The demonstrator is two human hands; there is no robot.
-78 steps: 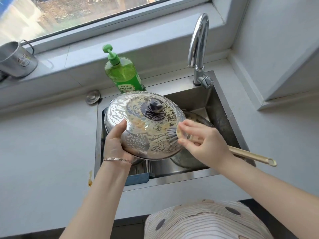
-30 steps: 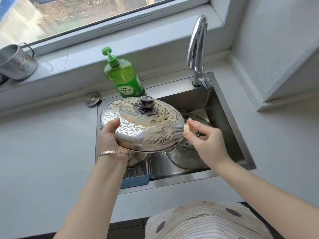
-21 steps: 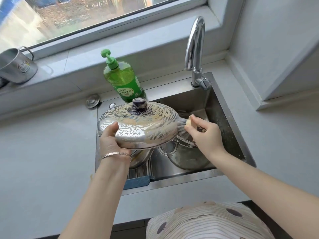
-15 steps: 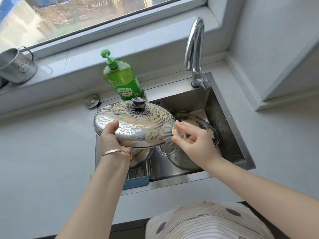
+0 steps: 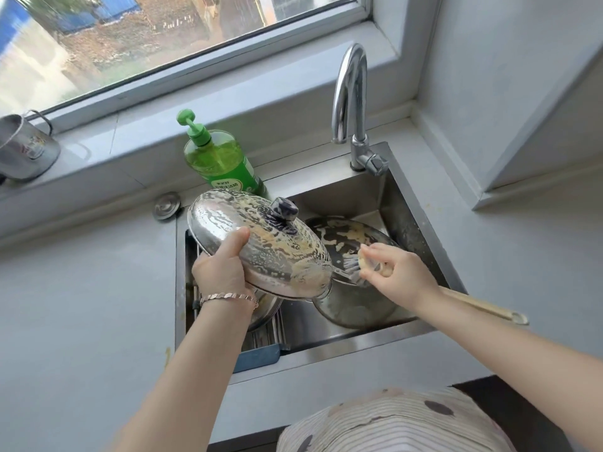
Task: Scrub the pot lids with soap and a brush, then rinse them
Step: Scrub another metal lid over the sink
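Since 0.5 s ago: lid (image 5: 261,243) tipped steeper; brush (image 5: 351,265) slid off the dome to its right rim. Left hand (image 5: 218,272) grips the lid's left edge, thumb on top. Right hand (image 5: 398,272) pinches the brush behind the bristles. Lid is held over the sink (image 5: 414,210), above a second soapy lid (image 5: 346,236). Grey counter (image 5: 81,288) all round.

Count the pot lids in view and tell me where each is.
2, likely: one soapy lid gripped by the left hand over the sink; a second round soapy piece in the sink under the brush. Steel below the left wrist is mostly hidden.
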